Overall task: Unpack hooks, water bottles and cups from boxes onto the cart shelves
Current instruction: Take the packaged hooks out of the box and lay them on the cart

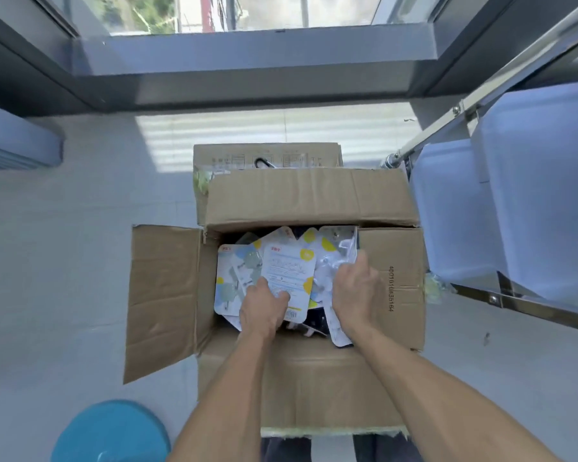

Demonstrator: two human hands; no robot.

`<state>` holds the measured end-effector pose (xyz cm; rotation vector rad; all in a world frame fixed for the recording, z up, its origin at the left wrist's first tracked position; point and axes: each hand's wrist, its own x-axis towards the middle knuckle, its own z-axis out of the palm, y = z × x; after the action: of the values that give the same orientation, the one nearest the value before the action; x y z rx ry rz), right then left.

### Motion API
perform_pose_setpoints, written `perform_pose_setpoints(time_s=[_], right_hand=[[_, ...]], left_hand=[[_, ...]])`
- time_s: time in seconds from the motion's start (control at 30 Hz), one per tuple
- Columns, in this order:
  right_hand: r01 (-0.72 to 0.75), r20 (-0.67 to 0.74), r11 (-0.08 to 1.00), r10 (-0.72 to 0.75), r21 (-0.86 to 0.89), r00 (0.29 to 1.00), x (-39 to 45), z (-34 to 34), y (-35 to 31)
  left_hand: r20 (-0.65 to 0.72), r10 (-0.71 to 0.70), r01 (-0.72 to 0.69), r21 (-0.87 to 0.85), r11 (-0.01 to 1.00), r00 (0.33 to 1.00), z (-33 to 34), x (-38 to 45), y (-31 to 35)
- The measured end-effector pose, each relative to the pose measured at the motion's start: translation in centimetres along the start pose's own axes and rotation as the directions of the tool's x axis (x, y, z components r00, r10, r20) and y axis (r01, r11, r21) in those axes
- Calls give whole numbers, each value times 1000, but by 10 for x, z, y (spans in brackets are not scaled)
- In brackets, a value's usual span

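An open cardboard box stands on the floor in front of me, filled with several flat hook packs on white cards with yellow and blue marks. My left hand reaches into the box and grips a stack of hook packs at its lower edge, thumb on top. My right hand is inside the box at the right and grips clear-fronted hook packs. The cart, a metal frame with pale blue shelves, stands to the right of the box.
A second cardboard box stands just behind the open one. A blue round object lies on the floor at lower left. A dark window frame runs along the far side. A grey unit is at the left.
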<state>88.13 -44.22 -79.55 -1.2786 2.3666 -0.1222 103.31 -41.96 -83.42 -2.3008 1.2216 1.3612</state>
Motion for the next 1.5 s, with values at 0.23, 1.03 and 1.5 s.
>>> perform_pose_setpoints(time_s=[0.23,1.03,1.5], right_hand=[[-312,-55,870,358,382,932,-43,16,32],[-233,279,923,322,-307,905,-41,50,72],[-149,269,928,248,-342,930,-44,84,98]], left_hand=[[-132,-27,17,-79,997,991,21,2,9],[-403,-242,198,-149,969,883,40,9,-45],[-247,-175,172,-34,985,953,91,8,-27]])
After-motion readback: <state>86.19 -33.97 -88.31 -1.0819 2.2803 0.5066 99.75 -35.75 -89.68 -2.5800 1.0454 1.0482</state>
